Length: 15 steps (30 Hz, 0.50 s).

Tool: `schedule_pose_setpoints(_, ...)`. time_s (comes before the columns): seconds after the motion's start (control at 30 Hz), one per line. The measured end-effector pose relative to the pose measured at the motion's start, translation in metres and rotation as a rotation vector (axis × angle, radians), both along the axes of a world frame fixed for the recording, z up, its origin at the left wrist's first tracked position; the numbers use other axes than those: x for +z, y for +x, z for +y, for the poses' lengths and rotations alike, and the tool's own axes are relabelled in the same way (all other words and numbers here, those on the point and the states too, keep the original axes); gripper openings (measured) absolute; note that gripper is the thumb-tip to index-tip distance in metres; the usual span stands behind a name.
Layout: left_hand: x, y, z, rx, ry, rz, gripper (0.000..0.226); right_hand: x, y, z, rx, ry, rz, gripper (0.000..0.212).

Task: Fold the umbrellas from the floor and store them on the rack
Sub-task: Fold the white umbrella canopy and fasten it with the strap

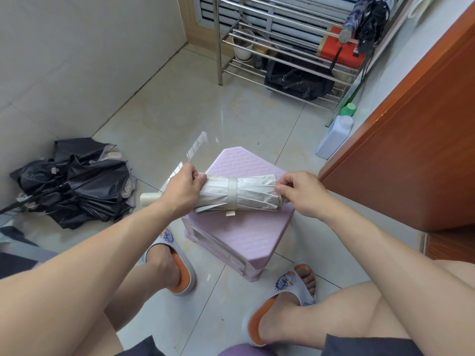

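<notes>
We see 2 hands apart on the strapped, rolled beige umbrella (239,195) lying across the pink stool (246,235): left hand (183,188) grips one end, right hand (302,194) pinches the other.

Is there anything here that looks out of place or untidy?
Yes. A black umbrella lies crumpled and unfolded on the floor by the left wall, not on the rack. The beige umbrella, held in both hands over the pink stool, is already rolled and strapped.
</notes>
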<state>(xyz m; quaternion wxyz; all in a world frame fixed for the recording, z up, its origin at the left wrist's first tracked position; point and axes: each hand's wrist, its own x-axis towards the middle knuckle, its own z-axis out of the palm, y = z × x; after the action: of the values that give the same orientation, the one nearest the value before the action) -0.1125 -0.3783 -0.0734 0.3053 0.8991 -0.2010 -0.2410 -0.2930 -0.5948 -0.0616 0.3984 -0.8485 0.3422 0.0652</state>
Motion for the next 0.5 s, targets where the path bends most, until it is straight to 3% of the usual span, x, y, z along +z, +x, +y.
schedule_pose_setpoints(0.1, -0.002, 0.002, 0.001, -0.007, -0.008, -0.002, 0.023, -0.001, 0.000, -0.001, -0.042, 0.088, -0.014, 0.022)
schedule_pose_setpoints(0.2, -0.004, 0.006, 0.001, -0.055, -0.034, -0.056, 0.017, -0.006, 0.003, 0.000, -0.076, 0.044, -0.024, 0.021)
schedule_pose_setpoints(0.27, -0.003, 0.006, 0.007, -0.154, -0.114, -0.246, 0.015, -0.009, 0.007, 0.002, -0.115, -0.013, -0.023, 0.019)
schedule_pose_setpoints(0.37, -0.002, -0.003, 0.019, -0.476, -0.090, -0.557, 0.016, -0.010, 0.016, 0.000, -0.180, -0.020, -0.010, 0.011)
schedule_pose_setpoints(0.5, -0.006, -0.003, 0.020, -0.451, 0.016, -0.402, 0.029, -0.004, 0.025, -0.008, -0.204, 0.020, -0.160, 0.005)
